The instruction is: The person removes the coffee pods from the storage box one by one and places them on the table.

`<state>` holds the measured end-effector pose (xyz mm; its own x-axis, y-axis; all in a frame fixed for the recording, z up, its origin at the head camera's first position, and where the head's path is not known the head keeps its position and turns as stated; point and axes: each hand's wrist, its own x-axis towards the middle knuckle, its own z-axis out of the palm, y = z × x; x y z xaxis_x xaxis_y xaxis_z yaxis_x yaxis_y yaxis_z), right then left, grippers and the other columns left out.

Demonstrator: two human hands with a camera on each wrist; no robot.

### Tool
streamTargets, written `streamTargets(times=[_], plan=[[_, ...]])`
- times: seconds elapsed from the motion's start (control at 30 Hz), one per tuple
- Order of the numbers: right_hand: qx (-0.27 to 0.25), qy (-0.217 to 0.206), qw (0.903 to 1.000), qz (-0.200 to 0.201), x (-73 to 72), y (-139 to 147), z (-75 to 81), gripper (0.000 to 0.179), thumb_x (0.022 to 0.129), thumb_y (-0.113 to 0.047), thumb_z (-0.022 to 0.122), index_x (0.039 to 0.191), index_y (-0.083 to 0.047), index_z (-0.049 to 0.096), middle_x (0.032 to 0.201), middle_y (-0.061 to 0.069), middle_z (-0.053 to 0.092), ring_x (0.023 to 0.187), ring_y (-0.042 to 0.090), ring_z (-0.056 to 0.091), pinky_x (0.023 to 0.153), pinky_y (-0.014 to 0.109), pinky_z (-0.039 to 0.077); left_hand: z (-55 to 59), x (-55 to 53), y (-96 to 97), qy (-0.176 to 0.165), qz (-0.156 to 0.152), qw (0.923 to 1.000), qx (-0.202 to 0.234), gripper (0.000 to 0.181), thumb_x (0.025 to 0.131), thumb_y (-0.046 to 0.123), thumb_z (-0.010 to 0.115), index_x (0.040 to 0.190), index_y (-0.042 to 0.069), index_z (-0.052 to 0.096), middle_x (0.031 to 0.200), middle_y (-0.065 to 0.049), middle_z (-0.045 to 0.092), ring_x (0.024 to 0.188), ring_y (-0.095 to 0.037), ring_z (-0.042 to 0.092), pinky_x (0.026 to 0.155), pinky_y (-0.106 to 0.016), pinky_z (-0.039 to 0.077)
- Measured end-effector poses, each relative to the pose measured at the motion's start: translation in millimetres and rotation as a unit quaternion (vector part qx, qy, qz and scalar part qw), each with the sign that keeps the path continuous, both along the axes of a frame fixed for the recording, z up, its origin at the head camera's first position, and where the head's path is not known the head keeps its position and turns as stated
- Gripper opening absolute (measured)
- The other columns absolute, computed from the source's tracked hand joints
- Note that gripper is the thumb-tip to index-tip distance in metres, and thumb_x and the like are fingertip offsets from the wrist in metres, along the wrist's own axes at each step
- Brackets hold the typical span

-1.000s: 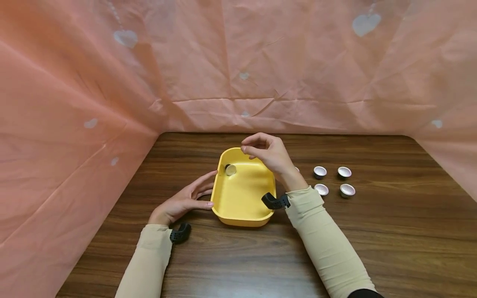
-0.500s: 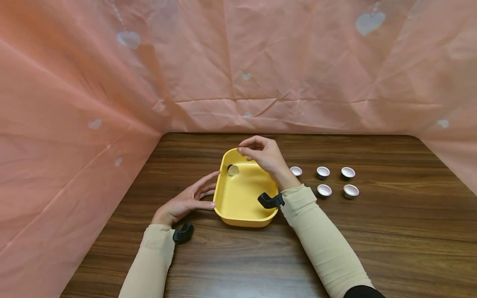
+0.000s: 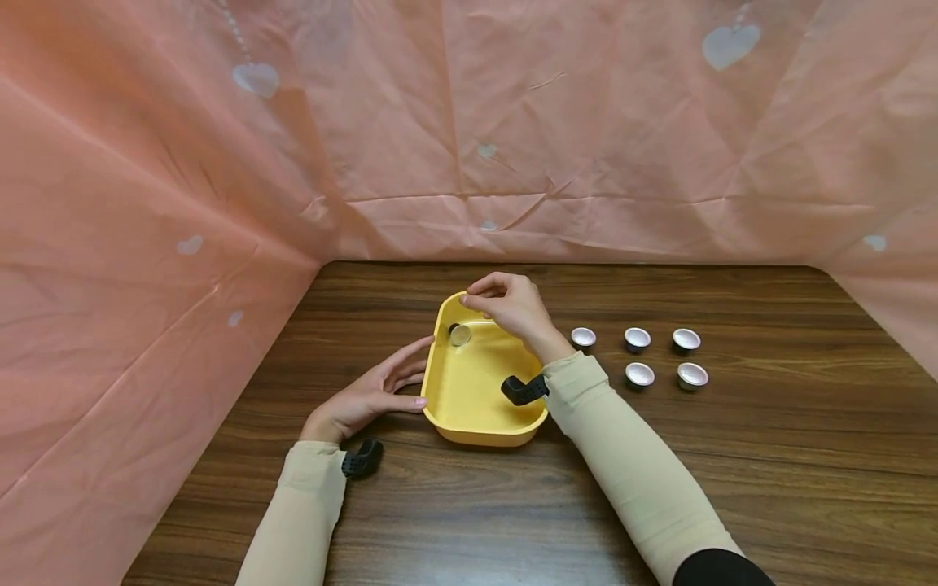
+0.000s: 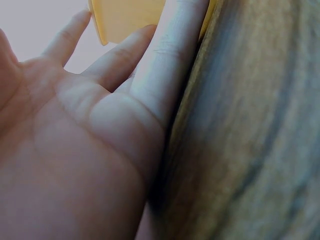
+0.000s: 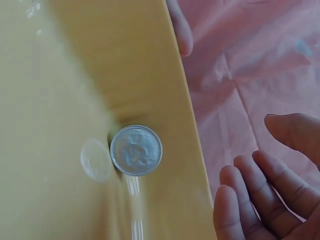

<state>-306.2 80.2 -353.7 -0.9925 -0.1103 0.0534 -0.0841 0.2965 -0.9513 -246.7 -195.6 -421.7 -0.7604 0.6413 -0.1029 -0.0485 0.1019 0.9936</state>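
A yellow rectangular bin (image 3: 479, 382) stands on the wooden table. My left hand (image 3: 366, 395) touches its left wall with fairly straight, spread fingers. Above the far end of the bin hovers my right hand (image 3: 513, 308). In the right wrist view that right hand (image 5: 272, 195) has loosely bent fingers, thumb apart, and nothing shows between them. A small capsule with a silvery round face (image 5: 136, 150) lies inside the bin against a wall. Beside it is a pale round patch, perhaps a reflection. In the head view the capsule (image 3: 453, 329) sits at the far left corner.
Several small round cups with pale tops and dark sides stand in two rows right of the bin, such as one cup (image 3: 692, 375) at the near right. A pink curtain (image 3: 586, 122) with pale hearts hangs behind and beside the table (image 3: 769, 456).
My right hand has shifted slightly left and nearer over the bin, uncovering a cup on the right. The view has shifted a little. My left hand stays against the bin.
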Motion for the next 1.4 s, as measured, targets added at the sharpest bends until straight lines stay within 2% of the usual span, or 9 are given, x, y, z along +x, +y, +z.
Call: streamTargets(times=[0.17, 0.27, 0.4, 0.57, 0.67, 0.87, 0.97, 1.17, 1.4], plan=[[0.061, 0.001, 0.9981, -0.006, -4.5, -2, -3.3, 0.024, 0.090, -0.030, 0.088, 0.107, -0.013, 0.082, 0.104, 0.005, 0.082, 0.098, 0.025, 0.075, 0.078, 0.027, 0.057, -0.6, 0.5, 0.1, -0.002, 0.001, 1.0000, -0.001, 0.099, 0.095, 0.009, 0.081, 0.173, 0.033, 0.024, 0.174, -0.014, 0.036, 0.164, -0.033, 0.030, 0.111, -0.029, 0.050], [0.123, 0.014, 0.9923, 0.000, -6.0, -5, -4.6, 0.023, 0.089, -0.033, 0.088, 0.105, -0.016, 0.083, 0.101, 0.003, 0.083, 0.094, 0.019, 0.074, 0.077, 0.026, 0.054, -0.4, 0.9, 0.1, -0.001, 0.003, 1.0000, -0.002, 0.098, 0.096, 0.009, 0.081, 0.172, 0.034, 0.025, 0.173, -0.013, 0.037, 0.164, -0.033, 0.030, 0.111, -0.029, 0.049], [0.201, 0.030, 0.9789, 0.016, -6.4, -11, -6.1, 0.022, 0.089, -0.032, 0.087, 0.103, -0.016, 0.082, 0.098, 0.003, 0.082, 0.090, 0.018, 0.072, 0.076, 0.027, 0.053, 0.2, 1.1, 0.6, 0.000, 0.004, 1.0000, -0.002, 0.098, 0.095, 0.010, 0.081, 0.172, 0.034, 0.025, 0.173, -0.014, 0.036, 0.164, -0.033, 0.030, 0.111, -0.028, 0.049], [0.261, 0.031, 0.9641, 0.034, -7.8, -18, -7.2, 0.027, 0.086, -0.031, 0.088, 0.103, -0.012, 0.081, 0.100, 0.004, 0.081, 0.094, 0.019, 0.070, 0.083, 0.030, 0.054, 0.7, 0.7, 0.4, 0.002, 0.003, 1.0000, 0.000, 0.099, 0.095, 0.010, 0.082, 0.173, 0.033, 0.024, 0.174, -0.014, 0.035, 0.164, -0.034, 0.029, 0.111, -0.028, 0.050], [0.287, 0.025, 0.9567, 0.040, -8.8, -21, -8.7, 0.028, 0.085, -0.032, 0.089, 0.102, -0.012, 0.080, 0.103, 0.003, 0.079, 0.095, 0.019, 0.067, 0.083, 0.030, 0.052, 0.7, 0.7, 0.3, 0.000, 0.004, 1.0000, 0.002, 0.100, 0.095, 0.010, 0.082, 0.173, 0.033, 0.024, 0.174, -0.014, 0.035, 0.164, -0.034, 0.029, 0.110, -0.028, 0.050], [0.323, 0.013, 0.9457, 0.038, -9.5, -23, -11.3, 0.027, 0.084, -0.034, 0.089, 0.095, -0.012, 0.076, 0.099, 0.003, 0.073, 0.087, 0.018, 0.063, 0.070, 0.028, 0.047, -0.1, 0.4, -0.5, -0.002, 0.005, 0.9999, 0.009, 0.100, 0.095, 0.010, 0.082, 0.173, 0.031, 0.023, 0.174, -0.015, 0.034, 0.164, -0.036, 0.029, 0.110, -0.027, 0.051], [0.353, 0.011, 0.9348, 0.038, -10.0, -24, -13.0, 0.030, 0.085, -0.038, 0.087, 0.096, -0.013, 0.074, 0.099, 0.002, 0.072, 0.085, 0.018, 0.062, 0.067, 0.030, 0.046, -1.3, -0.2, -1.3, 0.002, 0.001, 0.9999, 0.011, 0.101, 0.095, 0.010, 0.081, 0.174, 0.029, 0.021, 0.174, -0.017, 0.033, 0.163, -0.038, 0.028, 0.109, -0.027, 0.051], [0.405, 0.025, 0.9131, 0.039, -11.7, -30, -14.6, 0.034, 0.088, -0.042, 0.084, 0.100, -0.012, 0.074, 0.101, 0.002, 0.074, 0.085, 0.021, 0.065, 0.069, 0.038, 0.051, -3.0, -1.4, -2.8, 0.005, 0.003, 0.9999, 0.012, 0.099, 0.096, 0.007, 0.079, 0.174, 0.029, 0.021, 0.174, -0.018, 0.032, 0.163, -0.039, 0.028, 0.109, -0.026, 0.051], [0.425, 0.030, 0.9041, 0.036, -13.6, -34, -17.6, 0.036, 0.090, -0.048, 0.082, 0.102, -0.015, 0.076, 0.103, 0.001, 0.075, 0.089, 0.022, 0.068, 0.076, 0.044, 0.054, -3.9, -1.7, -1.2, 0.001, 0.001, 0.9999, 0.015, 0.101, 0.096, 0.006, 0.080, 0.174, 0.029, 0.020, 0.174, -0.015, 0.034, 0.163, -0.037, 0.030, 0.109, -0.028, 0.052]])
